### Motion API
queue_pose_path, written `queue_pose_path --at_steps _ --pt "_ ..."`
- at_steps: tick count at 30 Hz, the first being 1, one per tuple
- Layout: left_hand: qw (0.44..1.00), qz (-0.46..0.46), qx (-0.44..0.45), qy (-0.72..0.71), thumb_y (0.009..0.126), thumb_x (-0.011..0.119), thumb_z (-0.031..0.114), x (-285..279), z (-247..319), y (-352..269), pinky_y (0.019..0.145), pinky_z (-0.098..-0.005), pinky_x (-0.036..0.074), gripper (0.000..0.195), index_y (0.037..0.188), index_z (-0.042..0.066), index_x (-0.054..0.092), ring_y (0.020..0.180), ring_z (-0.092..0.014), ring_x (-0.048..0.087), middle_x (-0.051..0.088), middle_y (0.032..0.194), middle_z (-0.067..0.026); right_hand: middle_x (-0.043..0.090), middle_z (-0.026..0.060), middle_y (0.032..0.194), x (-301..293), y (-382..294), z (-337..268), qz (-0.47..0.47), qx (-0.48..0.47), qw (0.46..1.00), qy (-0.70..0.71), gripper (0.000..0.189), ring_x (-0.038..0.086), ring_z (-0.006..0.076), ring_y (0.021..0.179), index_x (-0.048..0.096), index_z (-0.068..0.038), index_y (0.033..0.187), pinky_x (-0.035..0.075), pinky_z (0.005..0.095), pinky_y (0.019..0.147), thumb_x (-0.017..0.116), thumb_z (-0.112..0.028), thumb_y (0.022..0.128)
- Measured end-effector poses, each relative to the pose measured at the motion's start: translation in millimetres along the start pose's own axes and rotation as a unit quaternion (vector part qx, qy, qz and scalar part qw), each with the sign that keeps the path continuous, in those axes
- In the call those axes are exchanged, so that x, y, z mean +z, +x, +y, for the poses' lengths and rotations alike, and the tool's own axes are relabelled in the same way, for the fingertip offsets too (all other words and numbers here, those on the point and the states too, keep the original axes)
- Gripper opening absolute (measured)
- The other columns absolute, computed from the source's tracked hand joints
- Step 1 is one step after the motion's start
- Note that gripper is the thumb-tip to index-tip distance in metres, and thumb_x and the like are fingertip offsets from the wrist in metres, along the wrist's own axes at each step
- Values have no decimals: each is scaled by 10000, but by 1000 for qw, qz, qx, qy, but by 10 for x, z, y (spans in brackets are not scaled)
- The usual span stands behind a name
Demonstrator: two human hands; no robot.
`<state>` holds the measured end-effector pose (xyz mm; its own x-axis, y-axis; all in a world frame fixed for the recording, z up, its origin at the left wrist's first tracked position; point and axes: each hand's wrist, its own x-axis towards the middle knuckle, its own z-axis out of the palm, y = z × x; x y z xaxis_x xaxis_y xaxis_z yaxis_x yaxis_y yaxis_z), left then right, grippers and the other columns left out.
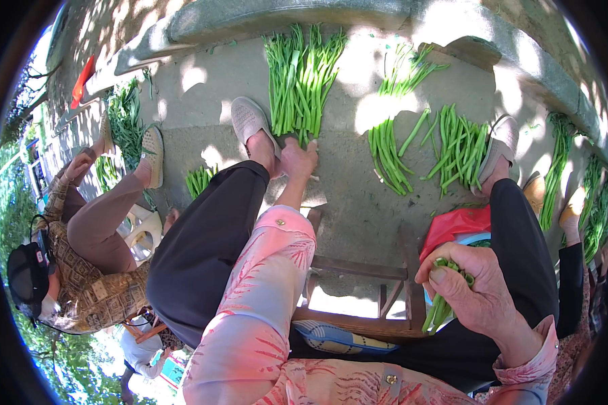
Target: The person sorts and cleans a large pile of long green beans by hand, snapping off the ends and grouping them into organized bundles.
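Note:
My left hand [298, 157] reaches down beside my left shoe [251, 121] to the lower ends of a large pile of long green stems [304, 86] on the pavement; whether its fingers grip any stem is hard to tell. Raised near my right knee, my right hand [468, 288] is closed around a small bunch of cut green stems [441, 309]. Two more heaps lie between my feet: long curved stems [387, 157] in the middle, and shorter stems [458, 149] beside my right shoe [501, 142].
A red plastic bag [453, 225] and a light-blue container rim are by my right leg. Beneath me is a wooden chair [359, 268] with a plaid cushion [339, 338]. A seated person [96, 283] is at the left with greens [124, 121]; another person's feet show at the right. A concrete kerb [283, 17] curves ahead.

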<state>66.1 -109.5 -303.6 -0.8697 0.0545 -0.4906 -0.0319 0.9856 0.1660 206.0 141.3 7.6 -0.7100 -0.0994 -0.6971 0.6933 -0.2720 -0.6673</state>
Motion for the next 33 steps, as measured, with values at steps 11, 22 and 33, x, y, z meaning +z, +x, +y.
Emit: queue_pose_path --at_steps 11,22,33 --pt "993 -53 -61 -85 671 557 257 144 -117 105 709 -432 453 322 683 -63 587 760 -385 583 582 764 -273 429 -22 548 41 -4 -2 -7 -19 1000 12 185 376 27 493 553 6 807 304 194 439 496 -160 868" --pt "834 -129 -239 -480 836 513 196 121 218 -57 350 -218 409 210 935 13 545 442 -98 508 532 619 -40 505 9 616 15 11 20 -1 20 1000 18 255 449 50 568 561 8 810 362 192 509 497 -231 872" --pt "870 -77 -195 -446 794 514 63 89 -15 149 378 -224 446 143 858 -31 601 467 -125 556 571 639 -64 505 -3 584 86 2 78 6 19 1000 4 151 457 35 503 535 12 807 357 202 432 544 -138 820"
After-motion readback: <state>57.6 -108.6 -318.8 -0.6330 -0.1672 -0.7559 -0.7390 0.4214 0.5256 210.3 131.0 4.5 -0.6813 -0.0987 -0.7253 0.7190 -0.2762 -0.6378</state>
